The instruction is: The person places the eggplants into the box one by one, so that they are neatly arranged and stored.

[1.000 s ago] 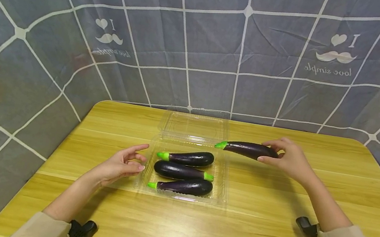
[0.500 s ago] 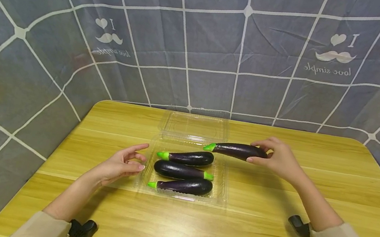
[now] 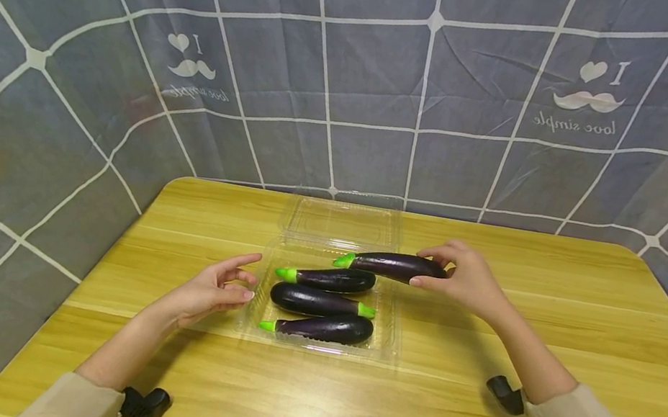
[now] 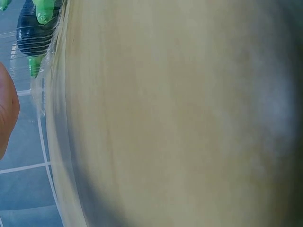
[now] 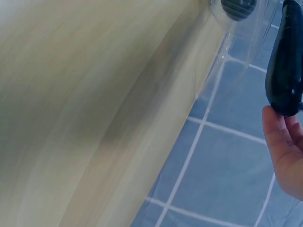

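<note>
With my right hand I grip a dark purple eggplant by its thick end, its green stem pointing left over the back of a clear plastic box. Inside the box lie three more: a rear eggplant, a middle eggplant with its stem to the right, and a front eggplant. My left hand is by the box's left side, fingers loosely bent and holding nothing. In the right wrist view the held eggplant shows above my fingertips.
The box's clear lid lies folded back behind it. Beneath everything is a wood-grain table, with a grey curtain with white lines behind its far edge. A black wrist camera sits on my left sleeve, another wrist camera on my right.
My right hand has carried the eggplant leftward and slightly toward me, from beside the box to above its rear part. My left hand stays where it was.
</note>
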Action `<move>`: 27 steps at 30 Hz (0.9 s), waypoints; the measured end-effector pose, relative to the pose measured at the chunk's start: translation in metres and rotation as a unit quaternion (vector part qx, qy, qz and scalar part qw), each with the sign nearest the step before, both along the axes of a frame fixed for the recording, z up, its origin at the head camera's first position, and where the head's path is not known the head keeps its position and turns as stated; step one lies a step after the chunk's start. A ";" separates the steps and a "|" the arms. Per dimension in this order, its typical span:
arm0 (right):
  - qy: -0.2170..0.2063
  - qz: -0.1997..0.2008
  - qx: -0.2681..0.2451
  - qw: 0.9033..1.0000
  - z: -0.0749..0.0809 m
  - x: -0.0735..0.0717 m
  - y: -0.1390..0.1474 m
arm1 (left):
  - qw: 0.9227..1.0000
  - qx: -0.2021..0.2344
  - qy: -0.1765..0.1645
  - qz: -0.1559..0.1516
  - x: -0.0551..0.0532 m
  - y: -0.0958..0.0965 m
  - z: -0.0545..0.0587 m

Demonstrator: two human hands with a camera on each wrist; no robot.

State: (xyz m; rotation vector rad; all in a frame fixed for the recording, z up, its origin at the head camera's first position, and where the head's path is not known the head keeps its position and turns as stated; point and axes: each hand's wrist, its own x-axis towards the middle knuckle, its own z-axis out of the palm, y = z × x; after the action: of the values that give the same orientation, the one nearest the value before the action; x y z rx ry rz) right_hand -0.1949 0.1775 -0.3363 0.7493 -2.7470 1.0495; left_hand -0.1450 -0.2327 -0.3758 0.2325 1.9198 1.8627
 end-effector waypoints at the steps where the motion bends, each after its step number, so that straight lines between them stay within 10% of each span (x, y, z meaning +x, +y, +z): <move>1: 0.002 0.002 -0.001 1.000 0.000 0.000 -0.002 | 1.000 0.000 -0.002 0.000 0.000 0.000 0.000; 27: 0.010 0.040 -0.018 0.999 -0.010 0.001 -0.048 | 1.000 -0.010 0.002 0.002 0.002 0.001 0.001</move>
State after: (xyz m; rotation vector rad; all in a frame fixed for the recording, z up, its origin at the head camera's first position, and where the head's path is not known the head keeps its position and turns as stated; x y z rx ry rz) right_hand -0.1939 0.1292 -0.3463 0.8647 -2.6944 1.0984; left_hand -0.1432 -0.2320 -0.3752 0.2281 1.9413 1.8464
